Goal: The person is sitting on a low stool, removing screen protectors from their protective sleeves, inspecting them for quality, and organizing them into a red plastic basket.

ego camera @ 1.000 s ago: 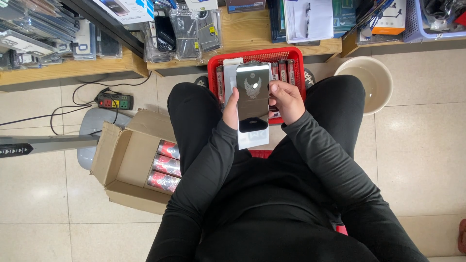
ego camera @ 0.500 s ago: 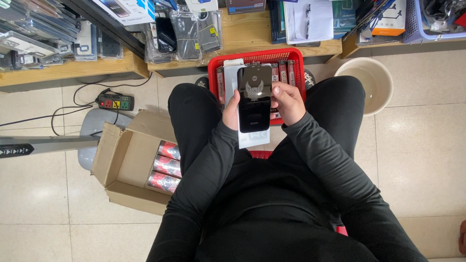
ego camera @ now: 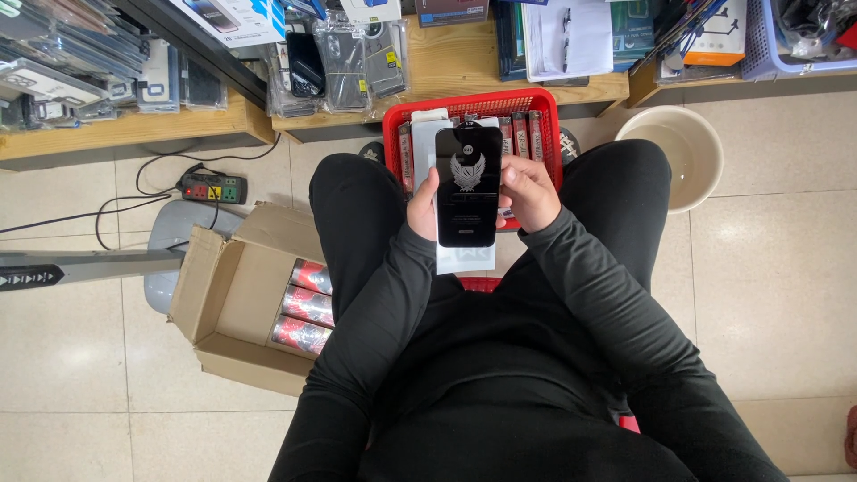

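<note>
- Plainly, both hands meet over the lap, between the knees; the left hand [ego camera: 422, 207] grips one long edge of a black panel [ego camera: 468, 186] and the right hand [ego camera: 530, 191] the other, so the glossy face stays untouched and turned up towards the eyes
- fingers of each hand are curled and pinching the panel's sides; the thumbs lie along the edges, not on the face
- a white card [ego camera: 465, 259] sits behind the panel and sticks out below it, seemingly its backing
- a red basket [ego camera: 546, 127] stands on the floor just ahead of the knees, with slim packs upright in a row, within easy reach
- an open carton [ego camera: 234, 295] with red-and-silver rolls lies beside the left leg; a beige bucket [ego camera: 705, 170] stands by the right knee
- wooden shelves [ego camera: 446, 62] ahead carry phone cases.
</note>
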